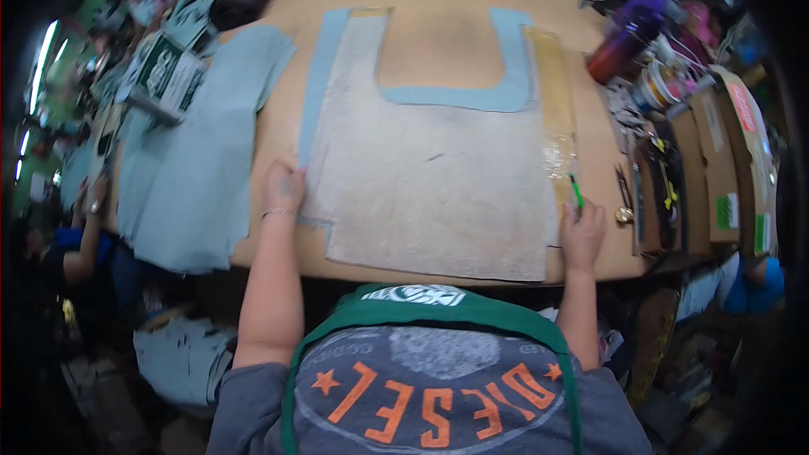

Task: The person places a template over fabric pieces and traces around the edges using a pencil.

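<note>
"What's on your left?"

"You've a green-and-white box (158,77), with a dark roll (244,2) beyond it. Farther out, a co-worker (80,253) sits below bright lamps (42,67)."

"And your right?"

"A purple bottle (613,49), tilted, near a white tub (656,87). Closer to you stand cardboard boxes (706,156), some bearing green labels (726,212)."

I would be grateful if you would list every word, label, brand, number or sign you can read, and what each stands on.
"DIESEL": orange letters on the grey T-shirt.
Paler lettering on the same shirt: too faint to read.
White print on the green apron: not legible.
Print on the green-and-white box at left: too blurred.
Red label and green labels on the cardboard boxes at right: too small.
</note>
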The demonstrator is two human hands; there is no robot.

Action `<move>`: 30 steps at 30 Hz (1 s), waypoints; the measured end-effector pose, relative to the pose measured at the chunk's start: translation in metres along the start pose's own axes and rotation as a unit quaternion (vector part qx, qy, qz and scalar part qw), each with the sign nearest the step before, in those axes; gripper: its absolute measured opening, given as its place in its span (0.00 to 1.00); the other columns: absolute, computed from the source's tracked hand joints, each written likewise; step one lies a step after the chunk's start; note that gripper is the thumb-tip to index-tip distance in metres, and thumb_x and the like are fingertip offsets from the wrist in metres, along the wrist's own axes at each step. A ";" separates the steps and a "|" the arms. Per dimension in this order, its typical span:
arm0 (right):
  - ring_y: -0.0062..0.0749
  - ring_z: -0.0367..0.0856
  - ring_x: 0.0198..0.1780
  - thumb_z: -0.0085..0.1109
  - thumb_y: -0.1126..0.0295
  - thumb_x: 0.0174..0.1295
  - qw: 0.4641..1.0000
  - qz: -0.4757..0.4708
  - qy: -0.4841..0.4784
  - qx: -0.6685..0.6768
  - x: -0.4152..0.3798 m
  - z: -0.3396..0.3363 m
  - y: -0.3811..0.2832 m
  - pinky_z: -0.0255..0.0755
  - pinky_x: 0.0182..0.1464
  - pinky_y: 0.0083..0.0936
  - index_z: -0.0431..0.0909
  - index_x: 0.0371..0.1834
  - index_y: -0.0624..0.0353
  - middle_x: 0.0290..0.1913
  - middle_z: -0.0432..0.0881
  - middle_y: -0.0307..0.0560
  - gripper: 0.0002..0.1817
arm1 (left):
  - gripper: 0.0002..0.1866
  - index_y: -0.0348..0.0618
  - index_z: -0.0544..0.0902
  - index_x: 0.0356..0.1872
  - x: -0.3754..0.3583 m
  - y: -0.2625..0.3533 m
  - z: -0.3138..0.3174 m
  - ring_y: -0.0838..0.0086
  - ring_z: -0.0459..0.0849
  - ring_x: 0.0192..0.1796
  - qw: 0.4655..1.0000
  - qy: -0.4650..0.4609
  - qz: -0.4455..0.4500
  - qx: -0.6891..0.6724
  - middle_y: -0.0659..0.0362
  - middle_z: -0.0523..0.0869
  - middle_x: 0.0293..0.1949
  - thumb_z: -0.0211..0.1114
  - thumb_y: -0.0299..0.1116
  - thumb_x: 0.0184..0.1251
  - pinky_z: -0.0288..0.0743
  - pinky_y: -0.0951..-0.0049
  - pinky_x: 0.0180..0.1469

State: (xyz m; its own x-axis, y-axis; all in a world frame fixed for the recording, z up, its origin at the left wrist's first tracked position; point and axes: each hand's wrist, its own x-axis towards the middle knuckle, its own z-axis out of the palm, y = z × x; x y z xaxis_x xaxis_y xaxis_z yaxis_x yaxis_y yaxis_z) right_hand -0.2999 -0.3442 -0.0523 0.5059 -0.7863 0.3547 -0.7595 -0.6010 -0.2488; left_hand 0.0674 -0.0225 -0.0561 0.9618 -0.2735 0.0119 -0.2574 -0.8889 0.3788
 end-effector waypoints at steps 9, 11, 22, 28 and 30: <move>0.51 0.68 0.44 0.56 0.62 0.55 0.994 -0.030 0.032 -0.097 0.003 0.008 -0.008 0.64 0.46 0.41 0.72 0.42 0.63 0.38 0.70 0.56 0.17 | 0.13 0.31 0.73 0.36 -0.005 0.022 0.005 0.49 0.79 0.42 0.993 0.042 -0.038 -0.102 0.41 0.77 0.38 0.57 0.30 0.52 0.73 0.60 0.45; 0.50 0.68 0.46 0.56 0.61 0.54 0.991 -0.035 0.058 -0.111 0.006 -0.001 -0.037 0.63 0.48 0.41 0.72 0.43 0.63 0.39 0.70 0.56 0.18 | 0.15 0.29 0.73 0.36 0.000 0.026 -0.012 0.50 0.80 0.41 0.979 -0.001 -0.084 -0.188 0.40 0.79 0.37 0.59 0.32 0.53 0.74 0.62 0.45; 0.58 0.71 0.44 0.54 0.59 0.55 0.990 -0.029 0.045 -0.127 0.021 0.052 -0.046 0.64 0.47 0.44 0.72 0.40 0.70 0.39 0.74 0.65 0.21 | 0.11 0.38 0.77 0.24 -0.015 0.052 -0.056 0.81 0.68 0.23 0.754 -0.056 0.131 -0.641 0.62 0.73 0.18 0.56 0.35 0.61 0.66 0.76 0.28; 0.60 0.74 0.36 0.48 0.52 0.58 0.992 -0.012 0.003 -0.126 0.043 0.053 -0.039 0.67 0.40 0.46 0.74 0.33 0.74 0.33 0.76 0.69 0.27 | 0.11 0.42 0.76 0.38 -0.007 -0.066 -0.210 0.76 0.76 0.39 0.432 0.006 0.095 -0.897 0.61 0.80 0.36 0.55 0.39 0.63 0.69 0.75 0.47; 0.56 0.75 0.36 0.45 0.47 0.58 0.968 -0.040 0.075 -0.235 0.059 0.072 -0.011 0.69 0.39 0.45 0.76 0.37 0.66 0.31 0.77 0.64 0.28 | 0.15 0.41 0.77 0.42 -0.013 -0.132 -0.235 0.75 0.79 0.40 0.442 0.086 0.091 -0.888 0.59 0.81 0.39 0.56 0.42 0.62 0.71 0.75 0.48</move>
State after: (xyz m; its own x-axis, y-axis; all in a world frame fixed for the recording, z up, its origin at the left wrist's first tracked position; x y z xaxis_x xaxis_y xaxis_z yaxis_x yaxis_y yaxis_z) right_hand -0.2324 -0.3945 -0.0935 0.5326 -0.6895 0.4908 -0.8405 -0.4993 0.2107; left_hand 0.1108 0.1849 0.1111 0.9724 -0.1132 0.2040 0.0005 0.8754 0.4834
